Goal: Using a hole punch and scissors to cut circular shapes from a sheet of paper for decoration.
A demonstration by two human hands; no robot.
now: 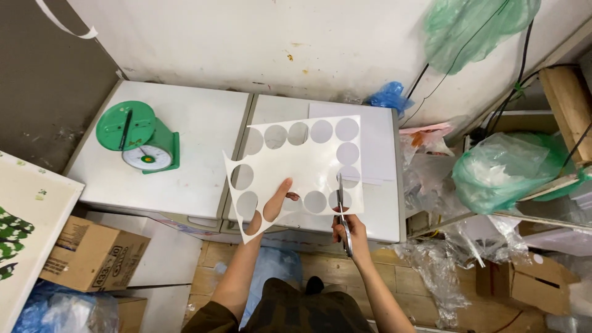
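Left grip point(275, 200) pinches my holed white sheet point(296, 172) taut above the desk point(191, 179), so my right grip point(345, 227), closed on scissors point(341, 209), cuts cleanly.

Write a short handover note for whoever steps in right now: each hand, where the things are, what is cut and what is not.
Left hand: holds the white sheet from below, thumb on top.
Right hand: grips the scissors, blades up in the sheet's lower right part.
The sheet is held in the air over the white chest; a green scale stands on its left.
Done: round holes cut along the top, right, bottom and left edges.
Left: the middle of the sheet is uncut.
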